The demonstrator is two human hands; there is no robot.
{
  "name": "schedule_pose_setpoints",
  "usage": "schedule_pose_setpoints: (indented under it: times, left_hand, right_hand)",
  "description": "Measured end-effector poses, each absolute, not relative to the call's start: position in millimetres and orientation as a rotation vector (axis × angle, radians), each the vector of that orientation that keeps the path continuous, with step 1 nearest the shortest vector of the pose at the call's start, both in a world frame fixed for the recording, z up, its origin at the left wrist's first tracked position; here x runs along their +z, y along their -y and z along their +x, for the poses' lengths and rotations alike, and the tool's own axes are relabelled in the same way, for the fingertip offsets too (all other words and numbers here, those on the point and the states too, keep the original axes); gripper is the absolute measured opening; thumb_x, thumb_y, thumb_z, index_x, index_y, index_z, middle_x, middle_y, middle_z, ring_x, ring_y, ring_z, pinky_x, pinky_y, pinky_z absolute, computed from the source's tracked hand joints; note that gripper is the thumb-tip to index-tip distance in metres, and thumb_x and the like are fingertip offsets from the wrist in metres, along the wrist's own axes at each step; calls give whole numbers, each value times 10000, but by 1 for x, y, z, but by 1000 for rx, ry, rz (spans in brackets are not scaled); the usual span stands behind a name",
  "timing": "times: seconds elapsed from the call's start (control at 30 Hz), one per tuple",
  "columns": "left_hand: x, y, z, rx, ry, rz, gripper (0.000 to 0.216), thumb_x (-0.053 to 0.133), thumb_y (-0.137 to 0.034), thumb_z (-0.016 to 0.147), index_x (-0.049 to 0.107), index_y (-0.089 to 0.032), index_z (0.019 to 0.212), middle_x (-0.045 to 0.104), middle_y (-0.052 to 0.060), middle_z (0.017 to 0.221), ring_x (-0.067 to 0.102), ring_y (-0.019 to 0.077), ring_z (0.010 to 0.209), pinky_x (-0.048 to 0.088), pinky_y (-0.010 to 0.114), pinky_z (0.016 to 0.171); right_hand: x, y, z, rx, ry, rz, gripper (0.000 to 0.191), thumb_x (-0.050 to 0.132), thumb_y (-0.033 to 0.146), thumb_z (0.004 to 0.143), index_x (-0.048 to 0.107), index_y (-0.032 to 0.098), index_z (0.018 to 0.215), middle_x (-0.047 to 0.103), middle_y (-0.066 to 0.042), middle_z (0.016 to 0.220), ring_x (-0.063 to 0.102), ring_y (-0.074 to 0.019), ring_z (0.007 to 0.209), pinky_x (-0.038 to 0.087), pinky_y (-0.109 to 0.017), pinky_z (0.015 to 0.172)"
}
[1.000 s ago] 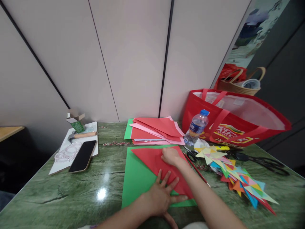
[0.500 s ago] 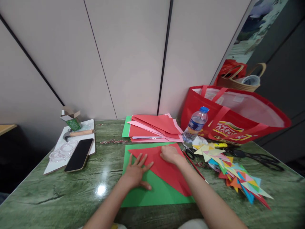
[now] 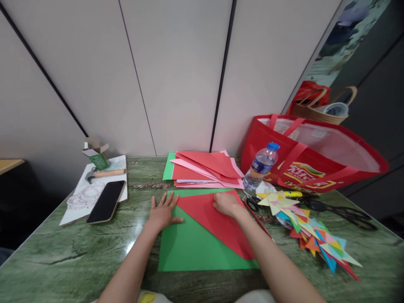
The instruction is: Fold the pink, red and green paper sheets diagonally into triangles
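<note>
A red sheet of paper (image 3: 217,227), folded into a triangle, lies on a green sheet of paper (image 3: 189,248) before me. My left hand (image 3: 162,213) is spread flat at the left edge of the green sheet, its fingertips by the red triangle's left tip. Curled into a fist, my right hand (image 3: 225,203) presses on the upper right part of the red paper. Its fingertips are tucked under, so whether they hold anything is hidden.
Behind lies a paper stack (image 3: 205,168). A water bottle (image 3: 261,165), small scissors (image 3: 252,203), folded paper pieces (image 3: 311,229), large scissors (image 3: 347,210) and a red bag (image 3: 315,168) occupy the right. Leftward are a phone (image 3: 106,202), hammer (image 3: 109,172) and small box (image 3: 97,155).
My left hand has slid left from the red triangle to the green sheet's left edge. My right fist stays at about the same spot on the red paper.
</note>
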State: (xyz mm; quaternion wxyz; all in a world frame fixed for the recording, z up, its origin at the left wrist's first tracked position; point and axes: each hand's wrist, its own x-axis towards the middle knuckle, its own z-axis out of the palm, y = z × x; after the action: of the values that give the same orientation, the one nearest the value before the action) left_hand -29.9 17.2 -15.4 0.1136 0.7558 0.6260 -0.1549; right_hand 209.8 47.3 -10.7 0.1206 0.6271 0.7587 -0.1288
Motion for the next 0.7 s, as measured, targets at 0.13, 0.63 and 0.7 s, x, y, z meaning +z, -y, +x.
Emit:
schedule_pose_setpoints:
  times: [0.13,0.63,0.7]
  left_hand:
    - [-19,-16,-30,-421,-1939,2193,862,430,-648,787,90,-235,1463,43,55,1526,11,287,1412,-28,632,1063]
    - [-29,-12,-16,-399,-2158,2153,978,330,-729,773,177,-27,1437,50,201,1503,-5,318,1407,-18,609,1073]
    - [-26,-10,-16,-393,-2165,2161,963,350,-721,775,188,-40,1438,57,197,1504,-7,315,1407,-21,603,1077]
  right_hand:
    - [-11,-47,211,-374,-2229,1820,318,438,202,821,675,125,1018,678,-172,1079,632,-250,1015,459,-295,761]
    - [-13,-49,214,-398,-2251,1801,314,442,202,815,676,119,1008,683,-170,1069,629,-241,1011,452,-283,740]
    - [-13,-49,215,-406,-2256,1797,308,445,201,815,677,119,1000,684,-167,1067,633,-241,1003,450,-278,726]
